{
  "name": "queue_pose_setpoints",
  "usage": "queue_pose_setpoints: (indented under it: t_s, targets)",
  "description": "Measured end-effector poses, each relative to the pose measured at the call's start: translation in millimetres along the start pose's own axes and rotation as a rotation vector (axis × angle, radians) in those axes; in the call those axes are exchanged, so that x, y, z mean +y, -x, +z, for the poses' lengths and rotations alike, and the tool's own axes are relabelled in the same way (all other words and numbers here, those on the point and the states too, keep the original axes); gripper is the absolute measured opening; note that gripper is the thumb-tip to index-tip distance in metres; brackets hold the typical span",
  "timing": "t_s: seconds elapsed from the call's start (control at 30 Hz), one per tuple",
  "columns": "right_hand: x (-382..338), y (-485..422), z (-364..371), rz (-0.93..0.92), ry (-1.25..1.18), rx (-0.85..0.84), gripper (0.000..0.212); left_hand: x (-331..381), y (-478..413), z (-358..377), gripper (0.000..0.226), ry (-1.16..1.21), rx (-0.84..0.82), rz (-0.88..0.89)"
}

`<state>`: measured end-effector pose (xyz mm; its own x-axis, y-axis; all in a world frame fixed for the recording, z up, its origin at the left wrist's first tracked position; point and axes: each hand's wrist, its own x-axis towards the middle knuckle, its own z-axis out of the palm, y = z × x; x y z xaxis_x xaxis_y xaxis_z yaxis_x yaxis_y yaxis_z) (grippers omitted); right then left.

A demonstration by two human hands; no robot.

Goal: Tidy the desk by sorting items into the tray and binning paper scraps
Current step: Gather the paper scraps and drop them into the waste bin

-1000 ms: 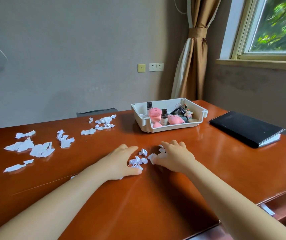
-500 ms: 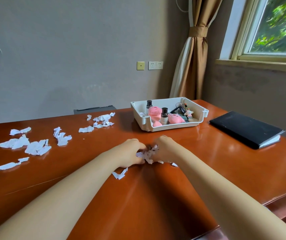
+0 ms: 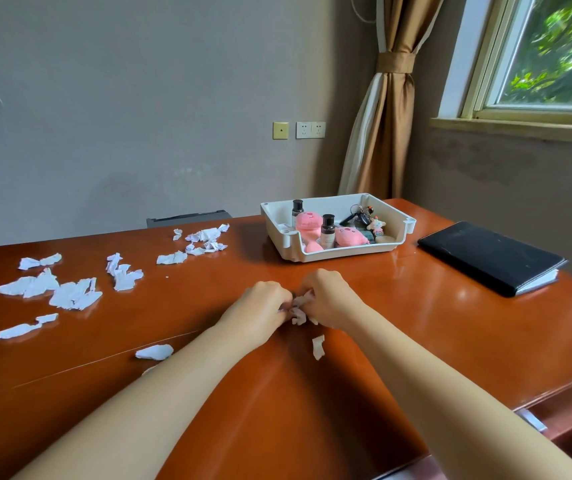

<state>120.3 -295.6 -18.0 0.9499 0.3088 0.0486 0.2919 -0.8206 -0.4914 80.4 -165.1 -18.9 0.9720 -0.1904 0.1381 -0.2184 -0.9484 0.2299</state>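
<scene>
Wad of paper scraps [image 3: 299, 306] is held at the middle of the table [image 3: 416, 327], pinched between both hands. The left hand [image 3: 260, 306] and the right hand [image 3: 331, 299] are pressed close together, knuckles up, and the fingers of each are curled round the wad. Whether the wad is touching the wood cannot be told. One loose scrap [image 3: 318, 346] is seen lying just near of the hands, between the two forearms. A larger crumpled scrap [image 3: 154, 351] is seen just left of the left forearm.

More torn paper is scattered over the left half of the table. A big cluster [image 3: 69, 294] is placed at the far left, with a long strip [image 3: 24, 329] near of it. A smaller heap [image 3: 123, 273] is found to the right of that cluster. A far group [image 3: 204, 239] is spread near the back edge, left of the tray.

The white tray [image 3: 341, 253] is set far of the hands, slightly to the right and well apart from them. Two dark-capped bottles [image 3: 327, 230], pink plush items [image 3: 350, 237], a key bunch [image 3: 359, 214] and a small figurine [image 3: 376, 225] are kept inside it.

A black notebook [image 3: 489, 254] is laid flat on the right side of the table, apart from the tray. A tied-back brown curtain [image 3: 388, 98] and a window [image 3: 554, 53] are seen behind, on the right.
</scene>
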Motion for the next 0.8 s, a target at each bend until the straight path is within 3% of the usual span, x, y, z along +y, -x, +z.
queue_pose_setpoints:
  t_s: [0.23,0.43,0.8]
  targets:
    - [13,6,-11,0.031,-0.033,0.068,0.027,-5,2,4,0.012,0.096,0.073,0.0]
    - [22,27,-36,-0.044,-0.053,0.165,0.004,-8,3,-1,0.012,0.239,0.097,-0.093]
    - [37,51,-33,0.089,-0.015,0.016,0.021,-2,22,-14,0.014,0.284,0.122,-0.099]
